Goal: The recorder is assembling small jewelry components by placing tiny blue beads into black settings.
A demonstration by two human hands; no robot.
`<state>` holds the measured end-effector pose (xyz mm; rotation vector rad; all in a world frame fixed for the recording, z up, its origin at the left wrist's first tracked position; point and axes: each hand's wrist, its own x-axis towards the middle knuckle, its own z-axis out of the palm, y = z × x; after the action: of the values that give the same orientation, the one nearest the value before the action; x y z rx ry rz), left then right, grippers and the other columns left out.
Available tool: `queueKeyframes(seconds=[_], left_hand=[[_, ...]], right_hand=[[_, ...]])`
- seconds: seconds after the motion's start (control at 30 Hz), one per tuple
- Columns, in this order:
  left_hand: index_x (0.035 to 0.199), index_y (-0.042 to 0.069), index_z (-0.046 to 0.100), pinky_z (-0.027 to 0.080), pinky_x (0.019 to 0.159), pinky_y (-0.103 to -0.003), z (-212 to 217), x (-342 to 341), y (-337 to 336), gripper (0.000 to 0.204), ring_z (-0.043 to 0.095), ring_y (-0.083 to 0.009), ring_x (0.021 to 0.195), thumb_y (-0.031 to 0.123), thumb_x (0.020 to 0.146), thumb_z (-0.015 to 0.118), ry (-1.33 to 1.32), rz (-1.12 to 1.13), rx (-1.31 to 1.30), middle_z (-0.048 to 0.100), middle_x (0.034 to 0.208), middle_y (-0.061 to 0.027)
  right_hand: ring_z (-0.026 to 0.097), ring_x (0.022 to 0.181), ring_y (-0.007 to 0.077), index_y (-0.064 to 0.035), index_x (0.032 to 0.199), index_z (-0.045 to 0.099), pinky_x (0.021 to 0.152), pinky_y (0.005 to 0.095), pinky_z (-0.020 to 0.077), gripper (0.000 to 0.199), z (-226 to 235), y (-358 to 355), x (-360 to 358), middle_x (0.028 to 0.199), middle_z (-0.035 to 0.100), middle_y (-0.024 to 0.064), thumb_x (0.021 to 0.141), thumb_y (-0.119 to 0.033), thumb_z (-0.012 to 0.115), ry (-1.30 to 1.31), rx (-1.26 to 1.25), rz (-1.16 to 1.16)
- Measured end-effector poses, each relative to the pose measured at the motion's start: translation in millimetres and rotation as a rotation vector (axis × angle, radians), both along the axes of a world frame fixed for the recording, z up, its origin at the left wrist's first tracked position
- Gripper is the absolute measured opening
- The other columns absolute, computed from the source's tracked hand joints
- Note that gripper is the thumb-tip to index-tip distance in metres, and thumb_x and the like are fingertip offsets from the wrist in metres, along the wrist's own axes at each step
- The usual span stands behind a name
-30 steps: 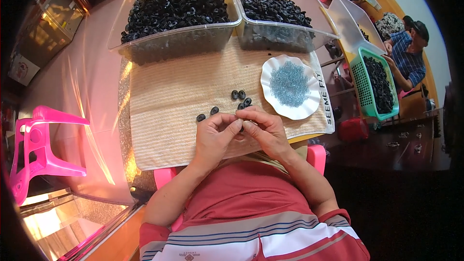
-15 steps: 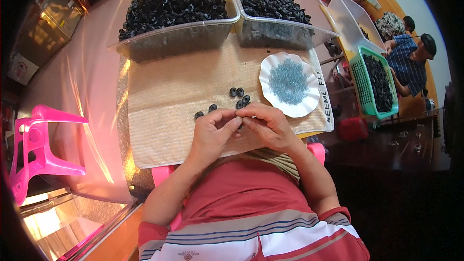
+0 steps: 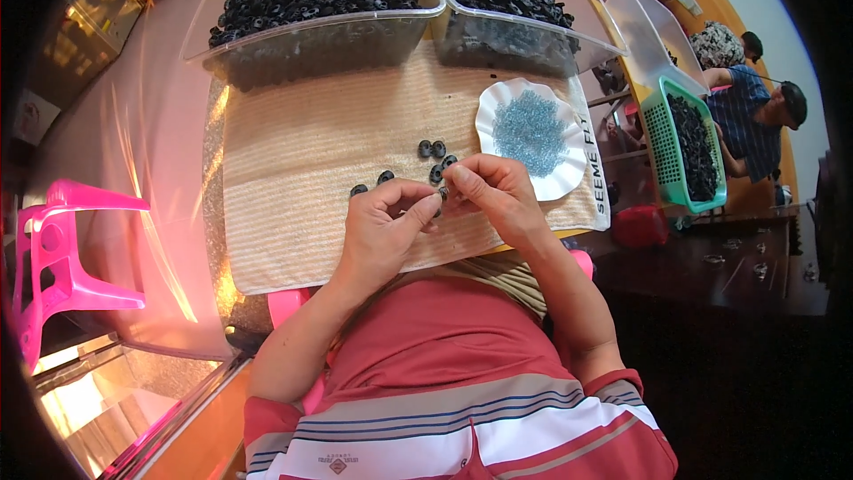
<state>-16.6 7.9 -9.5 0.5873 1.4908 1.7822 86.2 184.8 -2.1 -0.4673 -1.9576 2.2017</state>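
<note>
My left hand (image 3: pixel 384 229) is closed, pinching a small black oval piece (image 3: pixel 442 195), mostly covered by the fingertips, between thumb and forefinger. Just to its right, my right hand (image 3: pixel 499 200) has thumb and forefinger pressed together; whatever is between them is too small to make out. Several loose black oval pieces with holes (image 3: pixel 385 176) lie on the beige striped cloth (image 3: pixel 302 147) beyond my fingers. Beside my right hand stands a white wavy-rimmed plate (image 3: pixel 487 116) with a heap of tiny clear blue beads (image 3: pixel 530 133).
Two clear plastic bins (image 3: pixel 320 44) full of black pieces line the table's far side. At right, a green basket (image 3: pixel 658 138) holds more dark pieces, near a co-worker in a striped shirt (image 3: pixel 753 111). A pink stool (image 3: pixel 67 258) stands on the left.
My hands have drawn slightly apart, the right one shifting up and away from the left fingertips. The whole view has shifted a little, with the tabletop higher in the picture.
</note>
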Motion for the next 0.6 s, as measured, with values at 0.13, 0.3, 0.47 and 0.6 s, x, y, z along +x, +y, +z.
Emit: queueKeyframes(seconds=[0.13, 0.3, 0.47, 0.6], left_hand=[[0.102, -0.002, 0.072, 0.056, 0.069, -0.025, -1.1, 1.7, -0.1, 0.014, 0.068, -0.0098, 0.076, 0.01, 0.095, 0.072, 0.027, 0.026, 0.019, 0.072, 0.088, -0.004], [0.104, -0.002, 0.072, 0.056, 0.07, -0.025, -1.6, 2.0, -0.2, 0.013, 0.068, -0.0096, 0.077, 0.009, 0.096, 0.071, 0.051, 0.029, 0.023, 0.073, 0.089, -0.005], [0.103, -0.002, 0.072, 0.057, 0.068, -0.025, -1.3, -1.3, -0.5, 0.014, 0.069, -0.0099, 0.076, 0.01, 0.096, 0.072, 0.063, 0.035, -0.009, 0.073, 0.089, -0.0054], [0.101, -0.003, 0.072, 0.058, 0.067, -0.025, -3.9, -4.8, -1.2, 0.015, 0.069, -0.0103, 0.075, 0.01, 0.094, 0.074, -0.059, 0.078, 0.029, 0.073, 0.088, -0.0063]], right_hand=[[0.065, 0.074, 0.0088, 0.0017, 0.1, 0.071, 0.068, 0.0236, 0.0546, 0.025, 4.4, -0.3, 4.4, 0.083, 0.069, 0.0037, 0.104, -0.021, 0.062, -0.098, 0.1, 0.124], [0.065, 0.075, 0.008, 0.003, 0.099, 0.068, 0.067, 0.0236, 0.055, 0.025, 7.6, -5.5, 4.4, 0.083, 0.069, 0.0039, 0.105, -0.02, 0.061, -0.057, 0.185, 0.13], [0.066, 0.078, 0.0087, 0.0046, 0.101, 0.066, 0.071, 0.024, 0.0567, 0.021, 12.6, -8.8, 5.4, 0.087, 0.068, 0.0039, 0.105, -0.015, 0.06, -0.022, 0.306, 0.044], [0.066, 0.079, 0.0096, 0.0052, 0.104, 0.066, 0.074, 0.0252, 0.0585, 0.019, 14.1, -1.0, 8.9, 0.088, 0.066, 0.0036, 0.105, -0.012, 0.059, 0.036, 0.329, -0.067]])
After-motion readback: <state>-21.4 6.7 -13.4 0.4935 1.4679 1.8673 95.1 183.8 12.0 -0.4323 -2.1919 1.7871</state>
